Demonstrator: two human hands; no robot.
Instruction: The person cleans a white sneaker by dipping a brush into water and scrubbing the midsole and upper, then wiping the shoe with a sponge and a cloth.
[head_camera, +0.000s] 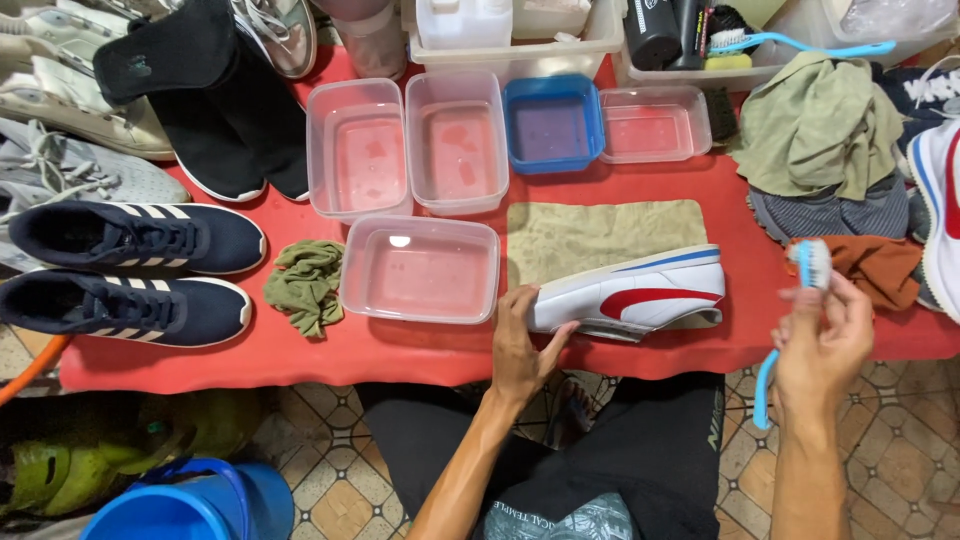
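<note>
Head view: left hand fingers grip white sneaker heel; right hand clasps blue brush

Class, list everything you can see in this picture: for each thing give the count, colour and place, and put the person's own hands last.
white shoe: 1, white with red and blue stripes, on its side on the olive towel
brush: 1, light blue, right of the shoe
clear tubs: 4, clear, on the red table
blue tub: 1, back centre
navy sneakers: 2, left
black boots: 2, back left
green rag: 1, beside the near tub
blue bucket: 1, floor, lower left
left hand: grips the shoe's heel
right hand: holds the brush
</note>
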